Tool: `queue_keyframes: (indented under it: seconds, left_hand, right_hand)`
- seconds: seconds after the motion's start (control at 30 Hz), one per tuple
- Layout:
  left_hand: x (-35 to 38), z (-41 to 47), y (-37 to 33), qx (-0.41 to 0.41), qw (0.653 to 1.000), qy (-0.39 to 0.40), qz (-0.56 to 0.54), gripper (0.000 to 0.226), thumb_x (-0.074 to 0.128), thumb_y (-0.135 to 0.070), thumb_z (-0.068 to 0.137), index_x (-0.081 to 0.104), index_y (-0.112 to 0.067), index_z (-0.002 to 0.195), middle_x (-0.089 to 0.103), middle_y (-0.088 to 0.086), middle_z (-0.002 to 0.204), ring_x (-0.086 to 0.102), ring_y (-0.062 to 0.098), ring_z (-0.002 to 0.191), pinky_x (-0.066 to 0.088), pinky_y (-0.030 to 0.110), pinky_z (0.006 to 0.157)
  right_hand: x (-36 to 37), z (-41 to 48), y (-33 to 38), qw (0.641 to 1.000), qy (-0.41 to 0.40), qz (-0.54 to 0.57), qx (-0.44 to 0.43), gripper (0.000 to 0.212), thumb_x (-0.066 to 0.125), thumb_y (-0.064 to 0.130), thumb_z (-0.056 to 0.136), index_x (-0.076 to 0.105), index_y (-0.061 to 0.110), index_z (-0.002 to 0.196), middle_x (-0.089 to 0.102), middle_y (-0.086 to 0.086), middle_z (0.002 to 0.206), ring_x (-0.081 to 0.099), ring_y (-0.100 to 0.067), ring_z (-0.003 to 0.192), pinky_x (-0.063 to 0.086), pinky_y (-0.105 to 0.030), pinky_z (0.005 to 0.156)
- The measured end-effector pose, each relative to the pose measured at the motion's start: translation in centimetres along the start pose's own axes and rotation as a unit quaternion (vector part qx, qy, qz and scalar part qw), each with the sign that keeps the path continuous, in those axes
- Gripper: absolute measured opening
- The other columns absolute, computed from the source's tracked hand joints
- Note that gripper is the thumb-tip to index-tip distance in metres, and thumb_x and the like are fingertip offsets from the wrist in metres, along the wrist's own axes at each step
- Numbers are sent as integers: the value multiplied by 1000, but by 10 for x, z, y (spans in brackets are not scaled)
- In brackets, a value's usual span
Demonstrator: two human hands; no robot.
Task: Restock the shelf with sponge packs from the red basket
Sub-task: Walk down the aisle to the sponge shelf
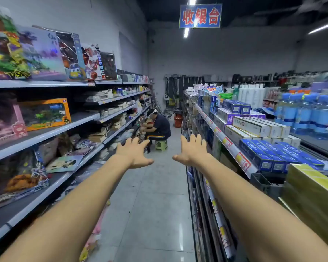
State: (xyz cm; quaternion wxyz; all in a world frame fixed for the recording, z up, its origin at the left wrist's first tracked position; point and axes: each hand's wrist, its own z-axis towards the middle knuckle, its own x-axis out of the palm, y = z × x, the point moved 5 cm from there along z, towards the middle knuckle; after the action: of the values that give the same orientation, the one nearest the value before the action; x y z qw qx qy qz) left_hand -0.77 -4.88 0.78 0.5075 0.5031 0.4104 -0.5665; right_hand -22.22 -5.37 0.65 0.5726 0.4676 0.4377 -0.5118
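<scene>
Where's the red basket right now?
In the head view, the red basket stands on the floor far ahead, beside the right-hand shelves, just past the seated person on the green stool.

The floor point(155, 205) runs ahead between two shelf runs: toy boxes point(44, 114) on the left shelves point(80, 120), cartons point(259, 127) on the right shelves point(229, 146), bottles point(307, 114) behind them. Far down, a person point(159, 127) sits on a stool point(161, 145) by the left shelves; a basket point(178, 121) stands beyond, against the right.
</scene>
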Motion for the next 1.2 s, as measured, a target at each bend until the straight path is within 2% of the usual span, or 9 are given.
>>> queue_keyframes:
  seconds: [0.33, 0.5, 0.7, 0.9, 1.2]
  left_hand:
    - [65, 156, 41, 17, 999, -22, 28, 89, 52, -71, 83, 19, -38, 159, 25, 12, 165, 25, 35, 150, 31, 58, 117]
    - [92, 268, 80, 31, 999, -22, 33, 98, 44, -80, 76, 17, -38, 160, 28, 11, 163, 27, 34, 150, 31, 60, 116]
    - [114, 388, 130, 35, 999, -8, 19, 102, 40, -85, 71, 12, -41, 160, 20, 8, 167, 19, 33, 154, 29, 63, 116]
    - [141, 479, 153, 59, 998, -25, 2, 93, 49, -77, 83, 15, -40, 160, 15, 8, 169, 15, 32, 155, 25, 57, 120]
    - [194, 654, 167, 84, 996, -34, 5, 88, 48, -76, 85, 19, -38, 160, 24, 8, 166, 23, 30, 152, 31, 53, 117]
  right_hand:
    - [70, 150, 13, 999, -27, 14, -25, 97, 54, 71, 87, 16, 22, 161, 16, -22, 166, 6, -45, 155, 12, -58, 124]
    - [98, 259, 30, 999, -19, 27, -30, 100, 51, 77, 85, 15, 25, 162, 15, -21, 168, 5, -42, 156, 12, -57, 124]
    - [121, 370, 40, 999, -12, 36, -26, 103, 47, 83, 82, 14, 29, 162, 12, -18, 169, 2, -39, 157, 11, -56, 124]
    - [144, 458, 28, 999, 1, 48, -9, 103, 48, 84, 84, 13, 29, 163, 6, -16, 171, -1, -36, 158, 8, -54, 125]
    - [201, 633, -3, 998, 26, 51, -12, 101, 51, 79, 86, 14, 28, 164, 6, -18, 170, -2, -36, 158, 6, -54, 126]
